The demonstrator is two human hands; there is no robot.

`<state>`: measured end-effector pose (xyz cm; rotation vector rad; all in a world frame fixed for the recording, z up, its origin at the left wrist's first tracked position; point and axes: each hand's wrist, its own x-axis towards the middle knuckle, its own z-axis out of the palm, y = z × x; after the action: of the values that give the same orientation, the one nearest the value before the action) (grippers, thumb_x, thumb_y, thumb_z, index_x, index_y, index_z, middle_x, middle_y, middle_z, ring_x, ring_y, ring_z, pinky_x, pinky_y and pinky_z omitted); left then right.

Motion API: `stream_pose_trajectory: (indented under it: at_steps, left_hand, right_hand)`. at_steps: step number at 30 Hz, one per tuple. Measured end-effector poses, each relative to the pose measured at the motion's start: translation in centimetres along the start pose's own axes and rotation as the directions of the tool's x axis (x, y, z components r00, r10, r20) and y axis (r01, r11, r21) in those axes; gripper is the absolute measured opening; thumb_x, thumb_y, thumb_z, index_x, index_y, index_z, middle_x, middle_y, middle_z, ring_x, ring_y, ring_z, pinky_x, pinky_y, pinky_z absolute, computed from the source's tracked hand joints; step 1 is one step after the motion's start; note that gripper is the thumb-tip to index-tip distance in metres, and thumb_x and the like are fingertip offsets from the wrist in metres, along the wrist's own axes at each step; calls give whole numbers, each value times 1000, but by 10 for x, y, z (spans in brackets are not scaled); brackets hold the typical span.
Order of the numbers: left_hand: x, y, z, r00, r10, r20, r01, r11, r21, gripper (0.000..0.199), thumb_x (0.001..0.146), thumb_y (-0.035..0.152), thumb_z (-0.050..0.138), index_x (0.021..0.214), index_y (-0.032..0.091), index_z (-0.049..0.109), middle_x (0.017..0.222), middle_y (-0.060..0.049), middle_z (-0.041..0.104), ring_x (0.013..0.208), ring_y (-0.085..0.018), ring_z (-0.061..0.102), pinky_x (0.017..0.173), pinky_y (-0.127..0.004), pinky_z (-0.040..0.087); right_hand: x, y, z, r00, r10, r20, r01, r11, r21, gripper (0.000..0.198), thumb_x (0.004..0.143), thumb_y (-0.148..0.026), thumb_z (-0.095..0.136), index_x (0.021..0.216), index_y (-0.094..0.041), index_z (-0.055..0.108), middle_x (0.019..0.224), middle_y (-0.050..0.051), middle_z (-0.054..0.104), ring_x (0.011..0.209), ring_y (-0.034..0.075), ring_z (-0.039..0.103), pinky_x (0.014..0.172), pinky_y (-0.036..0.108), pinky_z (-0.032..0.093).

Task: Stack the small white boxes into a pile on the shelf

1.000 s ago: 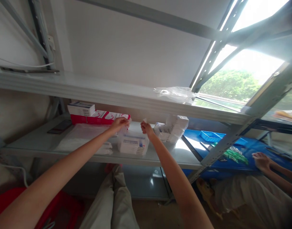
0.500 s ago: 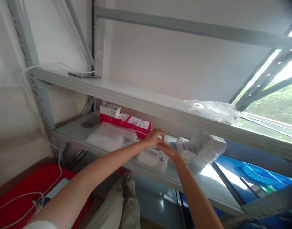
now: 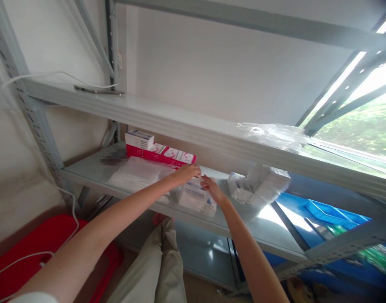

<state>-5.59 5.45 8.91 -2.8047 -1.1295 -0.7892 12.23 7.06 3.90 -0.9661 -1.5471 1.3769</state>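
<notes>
Boxes (image 3: 197, 200) with blue marks sat wrapped in clear plastic near the front edge of the lower shelf (image 3: 271, 229), just below both hands. The left hand (image 3: 189, 171) came in from the left, its fingers bent to a narrow gap above the back of the wrapped boxes. The right hand (image 3: 211, 187) was just beside it, over their right side, with its fingers curled and pointing at the left hand's fingertips. Whether either hand pinched the plastic, I cannot tell; the fingertips were too small and blurred.

Left of the wrapped boxes lay a pile of clear bags (image 3: 136, 172). Behind that pile stood a row of red boxes (image 3: 161, 156), with a white box (image 3: 138, 139) on top at its left end. More white packs (image 3: 265, 185) in plastic stood to the right of the hands. On the upper shelf (image 3: 180, 115) lay a crumpled clear bag (image 3: 275, 134) and a flat dark object (image 3: 98, 90).
</notes>
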Motion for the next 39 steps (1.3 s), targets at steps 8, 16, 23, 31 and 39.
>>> stream_pose_trajectory:
  at_steps: [8,16,23,31,39]
  left_hand:
    - [-2,11,43,964,-224,-143,118,843,-525,51,70,17,74,117,17,53,119,-10,59,102,-20,59,84,-30,48]
    - [-3,-12,59,962,-251,110,258,695,-671,11,74,24,64,78,13,66,77,-4,66,78,-19,62,70,-27,46]
    - [1,-26,67,949,-233,215,294,394,-871,34,85,44,53,99,15,65,81,-7,69,72,-17,64,73,-29,49]
    - [19,-30,76,949,-306,80,274,666,-694,7,66,18,63,69,14,67,72,-4,70,74,-18,63,73,-28,48]
    - [19,-17,56,979,-197,-59,158,905,-394,14,76,14,56,74,16,69,80,-7,69,82,-21,60,84,-33,44]
  right_hand:
    - [-21,-9,-1,991,-131,9,131,985,-111,51,72,-70,55,65,-20,53,56,-4,37,55,10,32,53,24,30]
    - [-21,-16,-34,966,-193,175,253,848,-465,28,76,-45,65,67,-18,69,70,3,64,65,15,56,64,27,42]
    - [-24,-18,-21,888,-424,178,327,309,-893,19,91,-17,51,98,-19,69,94,7,71,83,17,65,75,26,44]
    - [-30,5,-13,830,-531,172,190,-21,-982,11,92,-14,51,86,-15,61,77,6,66,71,17,61,64,27,41]
    - [-36,3,-15,809,-571,141,138,-50,-989,14,92,-18,52,85,-18,63,80,6,68,78,19,60,67,30,38]
